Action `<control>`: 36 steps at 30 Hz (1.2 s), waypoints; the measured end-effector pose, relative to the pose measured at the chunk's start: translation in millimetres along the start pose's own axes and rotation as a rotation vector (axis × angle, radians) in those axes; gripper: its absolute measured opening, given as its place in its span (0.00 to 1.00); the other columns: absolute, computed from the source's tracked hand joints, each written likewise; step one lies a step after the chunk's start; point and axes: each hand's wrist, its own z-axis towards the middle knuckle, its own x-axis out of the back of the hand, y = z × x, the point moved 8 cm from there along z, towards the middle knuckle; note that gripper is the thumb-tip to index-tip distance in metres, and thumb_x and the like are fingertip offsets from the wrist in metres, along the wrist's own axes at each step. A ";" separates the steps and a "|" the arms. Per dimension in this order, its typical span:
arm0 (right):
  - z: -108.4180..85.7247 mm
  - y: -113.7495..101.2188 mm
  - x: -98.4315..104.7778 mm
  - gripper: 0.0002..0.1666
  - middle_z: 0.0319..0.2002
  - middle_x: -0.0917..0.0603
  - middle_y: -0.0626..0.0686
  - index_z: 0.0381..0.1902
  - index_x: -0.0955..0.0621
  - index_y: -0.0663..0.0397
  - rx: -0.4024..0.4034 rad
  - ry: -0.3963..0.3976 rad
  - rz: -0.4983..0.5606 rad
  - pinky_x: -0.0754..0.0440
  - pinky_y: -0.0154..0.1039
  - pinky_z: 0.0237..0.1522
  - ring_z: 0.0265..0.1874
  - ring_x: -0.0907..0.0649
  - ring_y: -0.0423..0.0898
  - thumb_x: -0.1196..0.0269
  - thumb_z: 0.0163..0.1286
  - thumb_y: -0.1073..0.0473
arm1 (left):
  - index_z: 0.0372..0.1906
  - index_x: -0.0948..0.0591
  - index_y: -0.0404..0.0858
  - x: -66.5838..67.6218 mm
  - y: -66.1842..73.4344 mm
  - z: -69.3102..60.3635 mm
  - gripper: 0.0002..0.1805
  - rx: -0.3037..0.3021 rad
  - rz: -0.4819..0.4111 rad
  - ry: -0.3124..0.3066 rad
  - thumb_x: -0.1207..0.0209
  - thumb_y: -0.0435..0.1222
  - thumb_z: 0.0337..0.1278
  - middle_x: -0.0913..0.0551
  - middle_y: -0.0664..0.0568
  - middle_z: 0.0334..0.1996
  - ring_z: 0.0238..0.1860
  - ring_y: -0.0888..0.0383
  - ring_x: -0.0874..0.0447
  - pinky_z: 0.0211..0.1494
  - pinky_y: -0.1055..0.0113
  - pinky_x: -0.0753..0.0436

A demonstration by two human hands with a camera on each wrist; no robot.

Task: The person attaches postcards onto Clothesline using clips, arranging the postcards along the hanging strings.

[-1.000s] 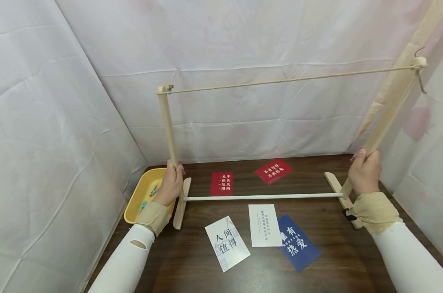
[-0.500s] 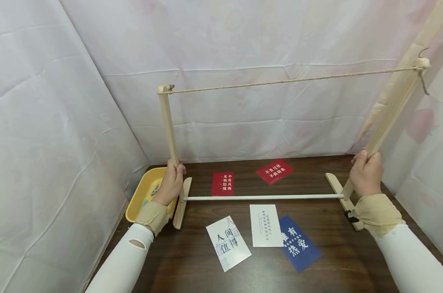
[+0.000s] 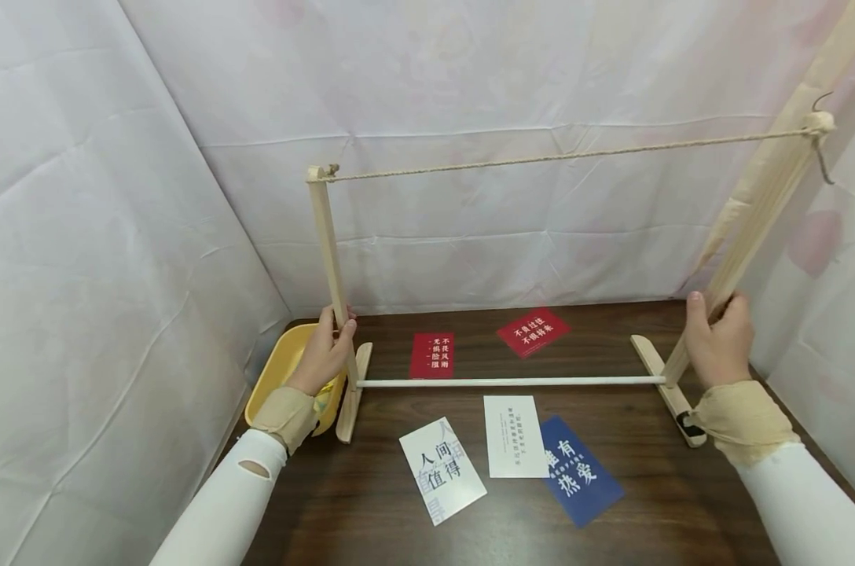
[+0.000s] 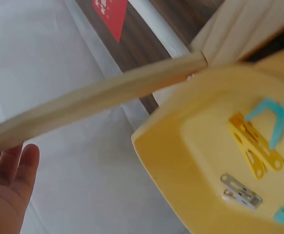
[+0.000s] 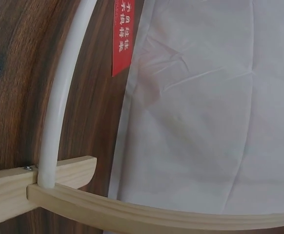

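Note:
A wooden stand with two posts, a white crossbar [image 3: 512, 382] and a twine line [image 3: 541, 157] across the top stands upright on the dark table. My left hand [image 3: 326, 350] is around the lower left post [image 3: 328, 244], its fingers loosened, thumb apart. In the left wrist view, the left hand's fingers [image 4: 27, 165] lie just under that post, straightened. At the right post [image 3: 760, 212], my right hand [image 3: 717, 338] is spread, thumb and fingers on either side of the wood. The right wrist view shows the post's base [image 5: 59, 190] but not the hand.
A yellow basin [image 3: 275, 369] with clothespins [image 4: 256, 146] sits left of the stand, partly behind the left arm. Two red cards [image 3: 533, 332] lie behind the crossbar. In front lie two white cards [image 3: 442, 472] and a blue card [image 3: 583, 475], one white overlapping the blue.
Both hands have loosened from gripping the posts, thumbs and fingers spreading apart. The right hand has shifted slightly right. The stand stays in place on the table.

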 end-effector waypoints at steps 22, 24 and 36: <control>-21.7 -35.2 29.2 0.22 0.43 0.30 0.34 0.55 0.30 0.34 0.099 0.184 0.182 0.24 0.22 0.48 0.38 0.25 0.30 0.33 0.73 0.60 | 0.79 0.34 0.32 35.4 -2.9 -3.6 0.35 -0.110 0.199 -0.108 0.35 0.42 0.78 0.21 0.35 0.67 0.67 0.35 0.21 0.70 0.36 0.22; -24.7 -39.8 31.2 0.22 0.42 0.30 0.33 0.53 0.30 0.32 0.114 0.200 0.181 0.25 0.22 0.47 0.38 0.25 0.32 0.32 0.72 0.60 | 0.79 0.34 0.33 38.2 -3.7 -3.9 0.36 -0.110 0.204 -0.121 0.35 0.43 0.78 0.22 0.35 0.68 0.68 0.34 0.22 0.70 0.36 0.22; -39.6 -67.1 26.1 0.23 0.43 0.26 0.33 0.55 0.25 0.40 0.214 0.161 0.205 0.24 0.21 0.46 0.39 0.22 0.31 0.29 0.69 0.66 | 0.76 0.31 0.28 52.2 -7.2 -5.4 0.33 -0.097 0.306 -0.192 0.37 0.43 0.80 0.24 0.30 0.71 0.69 0.31 0.23 0.70 0.34 0.22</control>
